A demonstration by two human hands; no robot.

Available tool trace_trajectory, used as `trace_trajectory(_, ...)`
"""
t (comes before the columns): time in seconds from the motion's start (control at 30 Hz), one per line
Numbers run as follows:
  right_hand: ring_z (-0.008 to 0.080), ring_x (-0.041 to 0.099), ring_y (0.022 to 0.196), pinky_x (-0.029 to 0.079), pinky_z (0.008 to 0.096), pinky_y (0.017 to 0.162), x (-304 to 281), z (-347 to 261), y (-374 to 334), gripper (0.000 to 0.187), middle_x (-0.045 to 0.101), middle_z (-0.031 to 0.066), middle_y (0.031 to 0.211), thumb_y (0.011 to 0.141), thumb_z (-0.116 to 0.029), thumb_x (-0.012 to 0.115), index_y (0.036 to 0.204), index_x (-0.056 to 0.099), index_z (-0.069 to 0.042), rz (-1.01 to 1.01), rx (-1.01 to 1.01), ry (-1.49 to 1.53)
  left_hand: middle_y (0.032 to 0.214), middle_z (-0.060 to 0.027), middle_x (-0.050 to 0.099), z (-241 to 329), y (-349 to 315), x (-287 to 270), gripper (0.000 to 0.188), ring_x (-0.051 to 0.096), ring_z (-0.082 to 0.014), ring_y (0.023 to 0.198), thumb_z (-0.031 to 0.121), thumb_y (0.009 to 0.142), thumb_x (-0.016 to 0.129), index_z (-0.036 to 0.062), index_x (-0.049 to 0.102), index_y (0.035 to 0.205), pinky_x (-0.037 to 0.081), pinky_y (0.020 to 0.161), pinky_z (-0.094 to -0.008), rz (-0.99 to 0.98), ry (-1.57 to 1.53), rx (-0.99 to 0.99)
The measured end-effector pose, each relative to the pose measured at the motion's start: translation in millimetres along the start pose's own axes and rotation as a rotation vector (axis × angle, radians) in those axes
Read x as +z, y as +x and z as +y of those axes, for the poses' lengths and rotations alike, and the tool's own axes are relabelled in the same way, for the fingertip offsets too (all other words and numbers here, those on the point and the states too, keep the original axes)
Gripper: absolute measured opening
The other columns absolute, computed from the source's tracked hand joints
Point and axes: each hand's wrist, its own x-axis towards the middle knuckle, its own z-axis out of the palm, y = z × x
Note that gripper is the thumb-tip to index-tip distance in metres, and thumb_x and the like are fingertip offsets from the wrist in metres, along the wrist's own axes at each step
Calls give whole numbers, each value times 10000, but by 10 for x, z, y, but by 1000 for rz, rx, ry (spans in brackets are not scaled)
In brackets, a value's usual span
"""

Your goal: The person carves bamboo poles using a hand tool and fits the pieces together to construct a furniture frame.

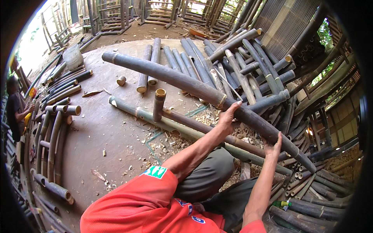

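A long dark bamboo pole (167, 77) slants across the view from upper left to lower right, held up off the floor. My left hand (228, 115) is closed around the underside of its middle, thumb lying along it. Nearer its right end, my right hand (272, 146) grips it from below, with the fingers partly hidden behind it. Beneath lies a greenish bamboo pole (167, 125) with holes cut in its side. A thinner brown bamboo pole (194, 125) runs just above that one, its left end meeting a short upright bamboo piece (159, 105).
Cut bamboo lengths (186, 64) lie in rows ahead, with a bamboo pile (252, 70) at right. An assembled bamboo frame (50, 143) stands at left, and a person (17, 110) is beyond it. Wood shavings (171, 149) litter the floor. More bamboo poles (311, 206) lie at lower right.
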Motion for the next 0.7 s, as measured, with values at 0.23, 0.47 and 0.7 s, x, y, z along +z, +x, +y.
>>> trace_trajectory(0.23,375,541,1273,497,634,1051,78,271,113,728,561,165,1378,800,-372,861,1380,526,-88,20,55,1,1222,-99,634,15,104,-375,681,609,-281,1178,477,774,881,79,586,1241,505,1006,-593,88,21,-13)
trace_trajectory(0.47,376,523,1298,462,653,1083,-33,319,274,761,555,158,1388,793,-346,861,1406,501,-74,18,113,37,1213,-121,618,1,122,-476,700,617,-300,1151,469,766,888,49,593,1243,546,983,-552,41,28,-63)
trace_trajectory(0.7,374,515,1321,451,641,1111,-182,204,423,824,534,159,1423,778,-304,889,1440,469,-50,72,122,68,1183,-96,654,-78,137,-465,669,640,-280,1115,491,760,891,71,627,1208,547,944,-480,-19,95,-136)
